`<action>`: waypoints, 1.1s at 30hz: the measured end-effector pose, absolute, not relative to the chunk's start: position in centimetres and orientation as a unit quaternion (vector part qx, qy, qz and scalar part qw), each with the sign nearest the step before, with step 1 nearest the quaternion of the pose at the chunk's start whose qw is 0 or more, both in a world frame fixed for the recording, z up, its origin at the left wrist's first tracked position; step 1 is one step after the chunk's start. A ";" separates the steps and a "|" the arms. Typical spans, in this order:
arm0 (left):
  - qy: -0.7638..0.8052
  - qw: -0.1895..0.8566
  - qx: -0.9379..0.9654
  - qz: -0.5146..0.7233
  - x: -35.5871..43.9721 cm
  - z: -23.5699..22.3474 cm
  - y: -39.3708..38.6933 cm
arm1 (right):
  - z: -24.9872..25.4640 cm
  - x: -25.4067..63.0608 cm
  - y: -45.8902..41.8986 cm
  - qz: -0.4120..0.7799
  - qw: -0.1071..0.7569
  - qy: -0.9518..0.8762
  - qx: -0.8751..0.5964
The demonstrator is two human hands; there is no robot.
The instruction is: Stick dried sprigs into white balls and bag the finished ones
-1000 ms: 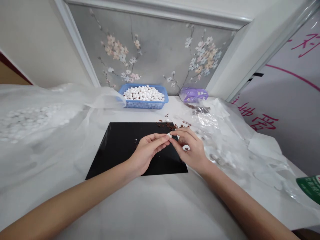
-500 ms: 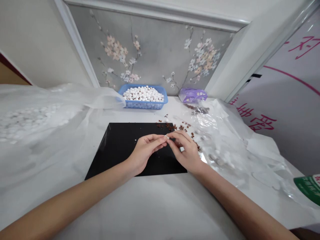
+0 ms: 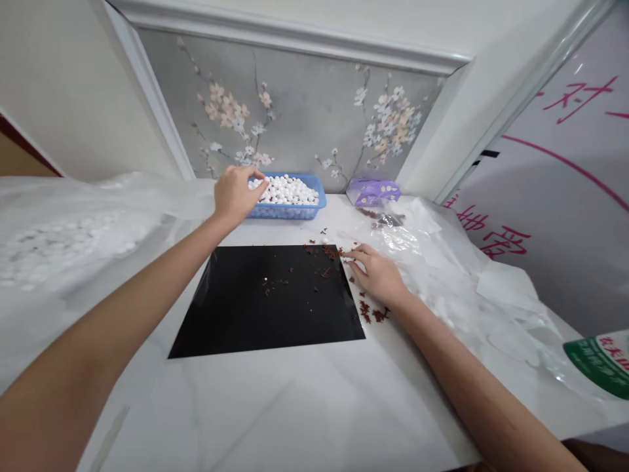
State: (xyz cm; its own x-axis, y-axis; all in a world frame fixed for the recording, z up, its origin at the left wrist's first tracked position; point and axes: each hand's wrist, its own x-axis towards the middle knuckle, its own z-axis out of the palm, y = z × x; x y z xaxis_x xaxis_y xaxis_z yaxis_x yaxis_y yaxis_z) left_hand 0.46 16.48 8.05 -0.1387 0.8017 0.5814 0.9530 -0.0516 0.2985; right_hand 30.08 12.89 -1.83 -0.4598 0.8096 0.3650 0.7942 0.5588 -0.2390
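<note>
My left hand [image 3: 239,195] is over the left end of a blue plastic basket [image 3: 285,211] heaped with small white balls [image 3: 289,189]. Its thumb and forefinger are pinched around what looks like one white ball at the basket's edge. On the right, my right hand [image 3: 376,274] rests by the upper right corner of a black sheet [image 3: 246,301]. Its thumb and forefinger are slightly apart, reaching among small brown star-shaped pieces [image 3: 329,252]. Whether a piece lies between those fingertips is too small to tell.
Clear plastic bags lie on both sides, the left bag [image 3: 73,242] full of white balls. A purple packet [image 3: 373,192] stands against the wall behind. More brown pieces [image 3: 378,315] lie right of the sheet. A green-labelled bottle [image 3: 602,364] is at far right.
My hands were together over the black sheet with a small white ball between their fingertips. The left has moved up and away to the basket; the right has shifted to the brown pieces.
</note>
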 end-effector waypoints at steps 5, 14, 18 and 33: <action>-0.678 0.129 -0.670 -0.274 -1.1 8.8 19.0 | -2.0 29.8 13.0 0.024 0.188 -0.858 -0.477; -0.688 0.105 -0.670 -0.260 -1.0 8.2 21.1 | -2.2 29.0 12.8 0.007 0.220 -0.846 -0.486; -0.679 0.105 -0.668 -0.285 -0.3 7.4 19.9 | -2.3 28.9 12.8 0.011 0.251 -0.828 -0.502; -0.529 -0.103 -0.806 -0.243 9.6 0.0 17.4 | -1.6 29.0 12.0 -0.028 0.495 -0.752 -0.435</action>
State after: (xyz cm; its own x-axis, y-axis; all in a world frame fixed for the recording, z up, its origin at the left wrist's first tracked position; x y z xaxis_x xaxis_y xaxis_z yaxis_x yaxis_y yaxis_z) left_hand 9.57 17.38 0.03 0.3214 0.9036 0.2831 0.8032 -0.4185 0.4238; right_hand 28.96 11.99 -1.60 -0.1329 0.6257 0.7687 0.6817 0.6207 -0.3873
